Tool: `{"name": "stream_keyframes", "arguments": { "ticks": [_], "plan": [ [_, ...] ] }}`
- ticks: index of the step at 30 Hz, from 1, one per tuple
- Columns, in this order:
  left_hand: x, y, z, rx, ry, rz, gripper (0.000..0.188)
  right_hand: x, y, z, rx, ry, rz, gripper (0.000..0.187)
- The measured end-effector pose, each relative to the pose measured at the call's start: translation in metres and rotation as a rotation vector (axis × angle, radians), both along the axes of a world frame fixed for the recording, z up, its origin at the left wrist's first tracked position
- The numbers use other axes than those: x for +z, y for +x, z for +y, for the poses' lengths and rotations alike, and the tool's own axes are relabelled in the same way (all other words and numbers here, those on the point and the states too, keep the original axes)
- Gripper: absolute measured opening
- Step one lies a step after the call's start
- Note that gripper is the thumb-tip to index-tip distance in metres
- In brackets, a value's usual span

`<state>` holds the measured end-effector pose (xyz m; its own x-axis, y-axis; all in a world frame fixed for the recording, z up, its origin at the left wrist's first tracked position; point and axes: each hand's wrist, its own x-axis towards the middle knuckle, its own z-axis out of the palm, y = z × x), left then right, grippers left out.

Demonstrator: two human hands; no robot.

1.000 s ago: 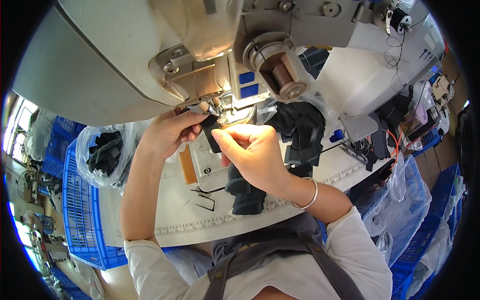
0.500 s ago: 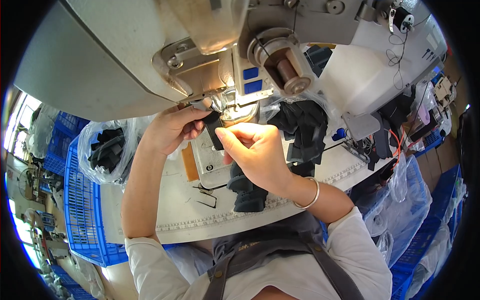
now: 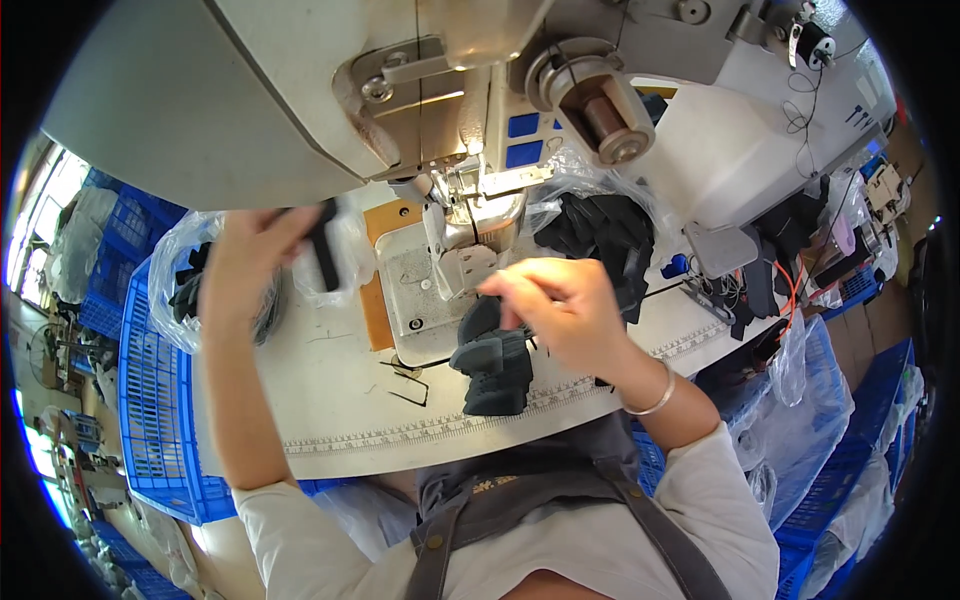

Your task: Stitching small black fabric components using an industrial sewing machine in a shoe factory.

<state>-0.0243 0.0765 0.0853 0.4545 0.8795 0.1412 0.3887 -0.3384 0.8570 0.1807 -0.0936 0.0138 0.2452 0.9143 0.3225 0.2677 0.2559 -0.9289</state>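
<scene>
My left hand [image 3: 250, 262], blurred by motion, is closed on a narrow black fabric strip [image 3: 323, 250] that hangs from its fingertips, left of the sewing machine [image 3: 180, 115]. My right hand [image 3: 562, 312] is closed, its thumb and fingers drawn together just right of the machine's presser foot [image 3: 468, 268]. Whether anything is between those fingers I cannot make out. Just below them, a stack of dark grey fabric pieces [image 3: 498, 375] lies on the pale worktable [image 3: 330, 395]. The metal plate [image 3: 405, 290] under the needle area is bare of fabric.
Behind my right hand lies a heap of black pieces [image 3: 600, 235] on clear plastic. At left, a plastic bag of black pieces [image 3: 185, 285] sits over a blue crate [image 3: 155, 400]. A thread spool [image 3: 605, 120] hangs on the machine. A ruler strip [image 3: 400, 432] runs along the table edge.
My left hand has swung left, away from the machine, carrying the black strip. My right hand has let go of the strip and moved right and slightly down, toward the stack.
</scene>
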Motion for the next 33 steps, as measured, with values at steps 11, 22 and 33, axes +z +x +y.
{"name": "stream_keyframes", "arguments": {
  "ticks": [11, 22, 33],
  "plan": [
    [-0.040, -0.127, 0.049, 0.596, 1.106, 0.815, 0.023, -0.037, 0.081, -0.060, -0.385, -0.250, -0.671, 0.011],
    [-0.128, 0.023, -0.083, -0.500, 0.377, 0.186, 0.036, -0.045, 0.056, -0.076, -0.160, -0.224, -0.919, 0.022],
    [-0.134, 0.021, -0.072, -0.498, -0.024, 0.084, 0.021, -0.063, 0.079, -0.056, -0.078, 0.019, -0.993, 0.011]
  ]
}}
